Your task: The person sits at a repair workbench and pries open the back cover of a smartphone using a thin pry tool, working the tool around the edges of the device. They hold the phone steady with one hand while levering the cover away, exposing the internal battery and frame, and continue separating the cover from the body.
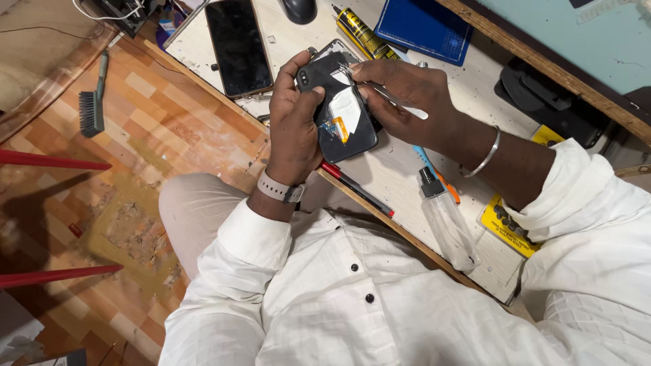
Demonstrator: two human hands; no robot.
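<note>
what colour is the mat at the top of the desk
Dark blue cutting mat with a faint grid, seen in the head view.

view: head, single | faces: steeply down, close over lap | table (407,169) runs 5 to 11 o'clock | floor (135,135) at 9 o'clock

A clear spray bottle (447,220) lies at four o'clock on the worktable (393,169); a blue cutting mat (424,26) at one, a brush (93,102) at ten.
</note>
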